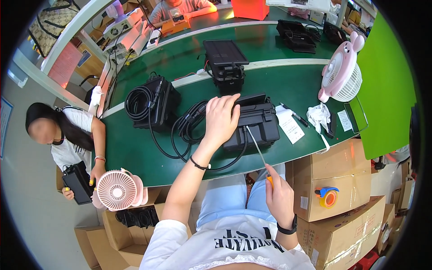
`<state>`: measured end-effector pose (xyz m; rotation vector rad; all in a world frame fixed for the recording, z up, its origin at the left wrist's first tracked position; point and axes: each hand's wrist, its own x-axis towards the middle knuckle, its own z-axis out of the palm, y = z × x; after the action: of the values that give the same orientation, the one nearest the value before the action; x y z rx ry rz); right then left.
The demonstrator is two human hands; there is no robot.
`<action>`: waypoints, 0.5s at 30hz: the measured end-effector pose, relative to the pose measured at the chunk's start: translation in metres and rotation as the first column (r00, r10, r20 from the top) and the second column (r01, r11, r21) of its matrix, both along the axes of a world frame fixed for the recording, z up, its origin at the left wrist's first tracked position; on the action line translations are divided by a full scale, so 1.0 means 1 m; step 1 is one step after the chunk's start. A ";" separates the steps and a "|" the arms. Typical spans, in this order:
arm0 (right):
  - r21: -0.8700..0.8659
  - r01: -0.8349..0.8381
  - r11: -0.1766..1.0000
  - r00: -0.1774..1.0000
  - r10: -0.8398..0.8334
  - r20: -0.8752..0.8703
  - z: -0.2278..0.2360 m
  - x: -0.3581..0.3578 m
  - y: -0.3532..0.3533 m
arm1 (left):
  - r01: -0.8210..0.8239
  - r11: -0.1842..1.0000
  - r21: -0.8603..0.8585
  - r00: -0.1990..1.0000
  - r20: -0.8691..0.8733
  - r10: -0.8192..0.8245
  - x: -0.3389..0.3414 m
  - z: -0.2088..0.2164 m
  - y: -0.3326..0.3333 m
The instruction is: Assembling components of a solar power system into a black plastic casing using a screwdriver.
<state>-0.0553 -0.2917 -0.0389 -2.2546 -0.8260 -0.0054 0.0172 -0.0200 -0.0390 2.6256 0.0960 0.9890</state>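
Observation:
A black plastic case lies near the table's front edge with a black cable running out of its near side. My left hand is laid over the case's left end, fingers stretched out, bracing it. In my right hand is a screwdriver with an orange handle. Its long shaft slants up and left, and the tip meets the near side of the case beside the cable. Whether the tip sits in a screw is too small to tell. Left of my hand lies a coil of black cable.
Two more black cases stand on the green table. A paper slip, a pen, crumpled tissue and a pink fan are at right. Cardboard boxes flank my legs. A person holding a black case is at left.

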 end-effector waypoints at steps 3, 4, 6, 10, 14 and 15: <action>0.027 0.008 1.000 0.996 -0.005 -0.092 0.004 -0.007 0.005 | -0.003 1.000 -0.007 0.999 0.041 0.003 0.000 -0.002 0.000; 0.045 0.008 0.999 0.990 -0.001 -0.143 0.005 -0.008 0.005 | -0.010 1.000 -0.008 0.999 0.041 0.011 0.001 -0.003 0.000; 0.063 0.005 0.998 0.978 0.008 -0.209 0.007 -0.009 0.006 | -0.016 1.000 -0.013 0.999 0.045 0.016 0.000 -0.003 0.000; 0.084 0.002 0.996 0.965 0.020 -0.260 0.006 -0.011 0.009 | -0.016 0.999 -0.031 0.998 0.066 0.018 0.000 -0.005 0.001; -0.005 0.026 1.000 0.998 -0.026 -0.064 0.005 -0.014 0.011 | -0.021 0.999 -0.046 0.996 0.087 0.025 0.001 -0.006 0.001; -0.080 0.044 0.996 0.999 -0.045 -0.010 0.009 -0.015 0.012 | -0.019 0.999 -0.047 0.996 0.087 0.023 0.001 -0.006 0.000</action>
<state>-0.0703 -0.2801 -0.0300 -2.3458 -0.7820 0.0211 0.0185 -0.0196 -0.0452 2.5410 0.1245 1.0939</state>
